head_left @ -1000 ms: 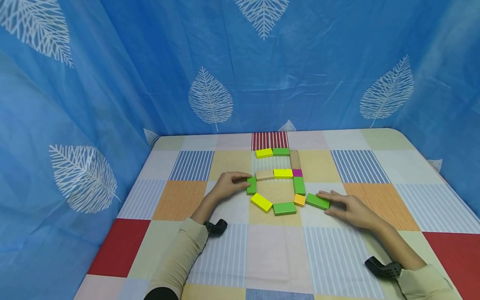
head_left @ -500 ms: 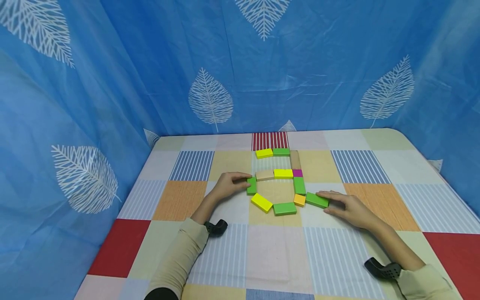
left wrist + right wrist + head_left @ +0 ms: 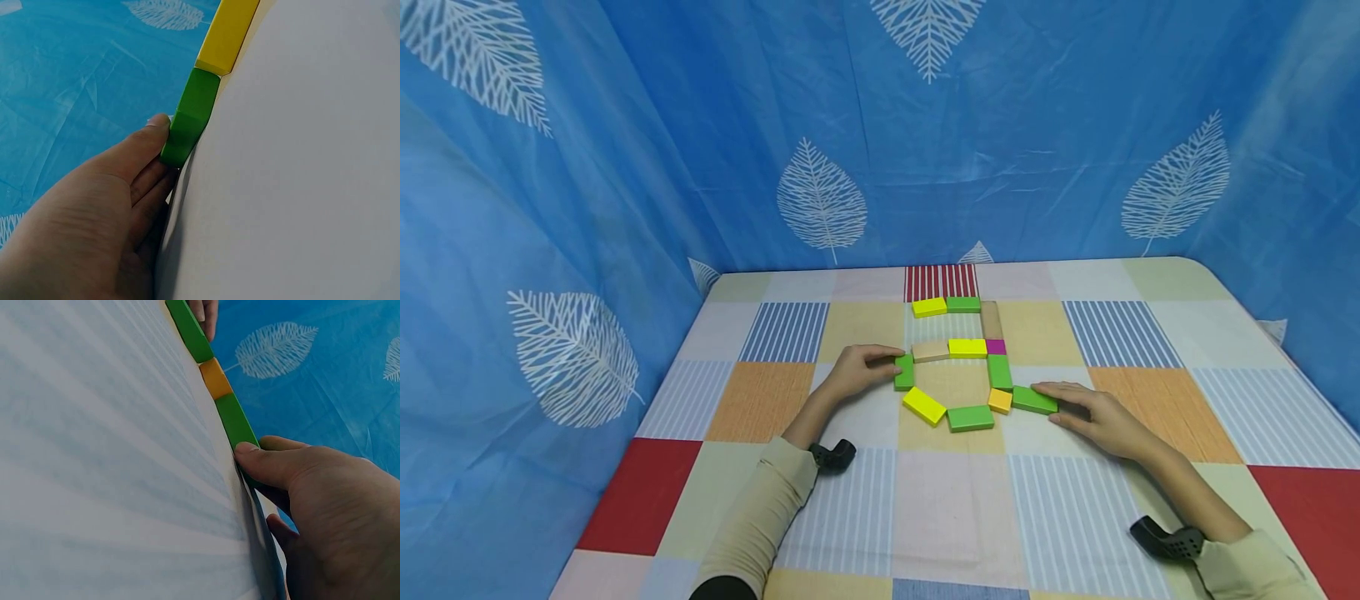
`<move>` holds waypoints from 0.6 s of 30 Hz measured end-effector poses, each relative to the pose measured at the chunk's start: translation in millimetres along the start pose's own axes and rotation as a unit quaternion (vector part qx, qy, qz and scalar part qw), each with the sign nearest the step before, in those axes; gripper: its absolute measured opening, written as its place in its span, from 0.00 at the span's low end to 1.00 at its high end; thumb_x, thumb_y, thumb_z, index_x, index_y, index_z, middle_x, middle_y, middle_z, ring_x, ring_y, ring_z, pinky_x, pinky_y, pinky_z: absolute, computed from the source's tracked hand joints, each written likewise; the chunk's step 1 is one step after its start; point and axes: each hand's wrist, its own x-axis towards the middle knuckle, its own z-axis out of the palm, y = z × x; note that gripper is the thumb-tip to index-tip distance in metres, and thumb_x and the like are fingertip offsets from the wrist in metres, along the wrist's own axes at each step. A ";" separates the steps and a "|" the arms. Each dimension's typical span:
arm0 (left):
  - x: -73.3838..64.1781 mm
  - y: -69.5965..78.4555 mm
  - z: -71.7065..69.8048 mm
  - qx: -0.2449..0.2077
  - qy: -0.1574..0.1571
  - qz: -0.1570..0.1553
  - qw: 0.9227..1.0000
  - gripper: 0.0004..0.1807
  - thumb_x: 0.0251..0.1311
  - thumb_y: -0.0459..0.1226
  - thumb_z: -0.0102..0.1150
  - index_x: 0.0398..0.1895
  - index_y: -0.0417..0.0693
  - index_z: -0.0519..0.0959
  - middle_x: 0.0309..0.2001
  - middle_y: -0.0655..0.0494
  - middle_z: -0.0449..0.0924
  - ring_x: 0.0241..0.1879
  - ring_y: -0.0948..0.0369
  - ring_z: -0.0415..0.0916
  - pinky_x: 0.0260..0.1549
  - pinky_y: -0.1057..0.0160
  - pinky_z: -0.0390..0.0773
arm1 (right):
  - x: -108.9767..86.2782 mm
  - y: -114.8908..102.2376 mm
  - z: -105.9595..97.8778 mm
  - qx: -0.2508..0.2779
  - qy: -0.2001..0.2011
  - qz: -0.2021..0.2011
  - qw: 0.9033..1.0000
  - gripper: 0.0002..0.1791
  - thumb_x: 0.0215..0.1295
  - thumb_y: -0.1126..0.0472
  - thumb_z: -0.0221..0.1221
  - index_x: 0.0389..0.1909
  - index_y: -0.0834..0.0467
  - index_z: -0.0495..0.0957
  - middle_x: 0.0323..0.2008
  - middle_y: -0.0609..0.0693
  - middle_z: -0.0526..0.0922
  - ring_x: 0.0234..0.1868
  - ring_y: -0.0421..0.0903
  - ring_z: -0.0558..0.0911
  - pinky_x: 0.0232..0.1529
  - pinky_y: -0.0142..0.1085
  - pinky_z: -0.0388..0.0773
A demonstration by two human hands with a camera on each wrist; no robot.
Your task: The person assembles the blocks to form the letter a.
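In the head view, my left hand (image 3: pixel 859 370) holds a green block (image 3: pixel 904 373) at the left side of a flat layout of wooden blocks, its thumb against the block in the left wrist view. A yellow block (image 3: pixel 924 407) slants just below that one. On the other side, my right hand (image 3: pixel 1097 417) pinches a green block (image 3: pixel 1034 400) between thumb and fingers. This block's left end meets a small orange block (image 3: pixel 1000 401), as the right wrist view also shows. Another green block (image 3: pixel 971 418) lies left of the orange one.
Farther back in the layout lie a natural wood block (image 3: pixel 931 352), a yellow block (image 3: pixel 967 348), a magenta block (image 3: pixel 996 347) and several others. A patchwork cloth (image 3: pixel 955 508) covers the table. Blue leaf-patterned curtains (image 3: pixel 1037 167) hang behind it and at the sides.
The green block in my right hand has turned slightly and shifted a little left, up against the orange block. My left hand and the other blocks look unmoved.
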 end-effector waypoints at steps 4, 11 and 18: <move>0.2 0.1 0.3 0.003 -0.001 -0.005 1.000 0.17 0.55 0.43 0.64 0.49 0.54 0.81 0.49 0.60 0.79 0.53 0.65 0.72 0.53 0.66 0.71 | -0.5 0.8 0.3 0.002 0.002 -0.002 1.000 0.24 0.62 0.59 0.59 0.60 0.51 0.71 0.57 0.49 0.74 0.60 0.42 0.67 0.56 0.14 0.53; 0.7 0.7 1.4 0.004 -0.001 -0.005 1.000 0.17 0.55 0.44 0.64 0.49 0.54 0.80 0.50 0.59 0.79 0.53 0.63 0.72 0.53 0.64 0.71 | -1.6 1.7 0.9 -0.003 0.003 -0.005 1.000 0.25 0.62 0.59 0.59 0.61 0.49 0.71 0.57 0.49 0.74 0.61 0.42 0.67 0.56 0.15 0.52; 1.5 0.9 0.9 0.007 -0.003 -0.006 1.000 0.17 0.55 0.44 0.63 0.49 0.55 0.80 0.50 0.60 0.79 0.53 0.63 0.72 0.53 0.64 0.71 | -1.4 -0.2 0.0 0.006 0.002 0.010 1.000 0.26 0.60 0.60 0.60 0.61 0.50 0.70 0.58 0.50 0.73 0.60 0.45 0.68 0.55 0.14 0.52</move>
